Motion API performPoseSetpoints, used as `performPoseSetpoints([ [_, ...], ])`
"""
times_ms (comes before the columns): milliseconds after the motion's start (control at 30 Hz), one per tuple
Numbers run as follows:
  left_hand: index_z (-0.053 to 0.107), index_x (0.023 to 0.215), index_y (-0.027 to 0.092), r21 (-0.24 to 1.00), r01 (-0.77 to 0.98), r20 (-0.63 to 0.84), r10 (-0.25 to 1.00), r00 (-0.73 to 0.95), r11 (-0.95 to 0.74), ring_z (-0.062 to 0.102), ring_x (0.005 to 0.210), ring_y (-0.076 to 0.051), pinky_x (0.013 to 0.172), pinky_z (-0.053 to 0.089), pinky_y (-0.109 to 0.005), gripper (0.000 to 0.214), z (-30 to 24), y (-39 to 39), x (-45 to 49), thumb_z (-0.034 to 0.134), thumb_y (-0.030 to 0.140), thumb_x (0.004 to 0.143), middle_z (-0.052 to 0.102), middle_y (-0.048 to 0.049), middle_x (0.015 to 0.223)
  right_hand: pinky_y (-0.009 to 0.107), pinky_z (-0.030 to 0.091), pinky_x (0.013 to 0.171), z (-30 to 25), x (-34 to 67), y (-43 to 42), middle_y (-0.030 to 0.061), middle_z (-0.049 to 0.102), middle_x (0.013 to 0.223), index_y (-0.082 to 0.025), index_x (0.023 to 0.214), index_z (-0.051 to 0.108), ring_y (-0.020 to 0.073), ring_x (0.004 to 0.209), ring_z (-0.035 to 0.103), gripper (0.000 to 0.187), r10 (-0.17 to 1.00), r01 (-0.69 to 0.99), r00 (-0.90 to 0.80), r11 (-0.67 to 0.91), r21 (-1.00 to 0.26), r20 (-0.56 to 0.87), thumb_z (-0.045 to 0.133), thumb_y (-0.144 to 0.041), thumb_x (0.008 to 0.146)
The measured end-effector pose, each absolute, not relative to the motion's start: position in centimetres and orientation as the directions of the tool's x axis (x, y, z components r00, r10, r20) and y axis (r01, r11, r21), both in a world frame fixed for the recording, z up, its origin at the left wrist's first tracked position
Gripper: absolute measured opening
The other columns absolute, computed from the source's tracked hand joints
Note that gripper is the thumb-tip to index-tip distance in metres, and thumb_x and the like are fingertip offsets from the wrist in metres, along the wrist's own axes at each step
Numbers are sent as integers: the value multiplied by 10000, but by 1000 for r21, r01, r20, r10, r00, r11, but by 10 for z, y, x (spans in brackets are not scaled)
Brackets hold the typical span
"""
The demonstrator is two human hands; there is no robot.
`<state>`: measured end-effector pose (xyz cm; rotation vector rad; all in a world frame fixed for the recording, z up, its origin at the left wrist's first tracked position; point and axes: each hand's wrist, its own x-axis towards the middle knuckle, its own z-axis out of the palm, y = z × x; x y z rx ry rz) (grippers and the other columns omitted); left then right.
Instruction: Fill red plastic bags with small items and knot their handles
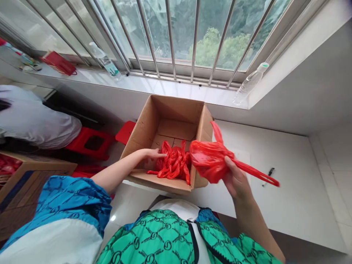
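A filled red plastic bag (210, 157) is held in my right hand (236, 176), gripped near its gathered neck. Its handles stick out, one upward and a longer one to the right. The bag hangs beside the right wall of an open cardboard box (178, 103). Inside that box lie several knotted red plastic bags (176, 161), bunched at the near side. My left hand (154, 154) reaches in over the left wall, fingers stretched out and touching the edge of the bunch. What the bags contain is hidden.
The box stands on a white table (291, 205) with a pen (268, 176) at right. Plastic bottles (108, 64) and a red paper bag (59, 63) line the sill below a barred window. At left are a seated person (35, 117), red stool (90, 141) and another cardboard box (41, 183).
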<state>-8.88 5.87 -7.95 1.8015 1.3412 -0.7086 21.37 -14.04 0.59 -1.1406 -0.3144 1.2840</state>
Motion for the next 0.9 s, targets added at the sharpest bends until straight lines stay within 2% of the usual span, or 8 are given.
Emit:
performPoseSetpoints([
  [100,298,1530,138,300,938,-685,646,338,-173,435,1386,-322,1103,366,-388,935,-49,68,-103,460,735,829,416,-197,1522,308,543,916,7,168,-104,12,707,1129,-251,1158,609,184,1044,673,407,921,-650,137,-194,-734,-365,759,-364,797],
  [200,259,1550,220,442,885,-527,756,388,-146,559,1268,-270,1023,434,-348,824,-4,73,-128,373,707,895,565,-120,1412,301,550,865,2,106,-78,6,699,1100,-251,1136,576,171,989,679,405,930,-672,45,-243,-700,-366,755,-356,788],
  [300,301,1535,243,537,826,-416,799,434,-169,644,1113,-247,920,485,-327,785,36,70,-161,421,682,895,653,-88,1287,286,540,854,-15,45,-66,6,678,1129,-254,1160,546,163,1021,660,436,927,-594,56,-268,-758,-372,737,-379,789],
  [400,314,1530,242,550,787,-335,788,516,-281,630,1132,-244,937,475,-325,768,56,63,-193,451,658,899,633,-96,1311,308,536,847,-33,6,-70,14,684,1108,-250,1206,535,176,1018,656,463,940,-296,-71,-339,-893,-333,707,-410,807],
  [500,365,1505,266,512,762,-359,707,609,-396,618,1159,-249,955,465,-327,738,57,61,-213,460,668,893,632,-93,1313,355,513,884,-40,1,-85,40,716,1047,-215,1164,615,208,968,669,397,888,222,-286,-305,-926,-360,707,-378,813],
  [633,409,1475,257,358,741,-500,554,666,-568,621,1161,-265,948,470,-340,690,37,71,-199,415,659,914,648,-104,1290,332,486,907,-28,30,-96,61,710,1157,-219,1207,626,216,1034,663,322,906,678,-47,-280,-680,-420,492,-377,961],
  [733,491,1416,189,142,716,-613,507,606,-683,634,1136,-327,926,490,-398,643,6,75,-161,480,585,911,660,-170,1251,355,479,920,-23,52,-85,95,681,1244,-217,1274,587,256,1131,636,367,863,843,160,-371,-389,-479,394,-359,996],
  [900,518,1402,95,74,673,-719,429,547,-736,671,1031,-382,842,536,-393,968,-57,53,-113,876,417,562,689,-244,1150,358,521,841,-40,47,-52,136,713,1174,-201,1182,679,289,1044,679,371,752,888,130,-378,-262,-646,669,-312,829],
])
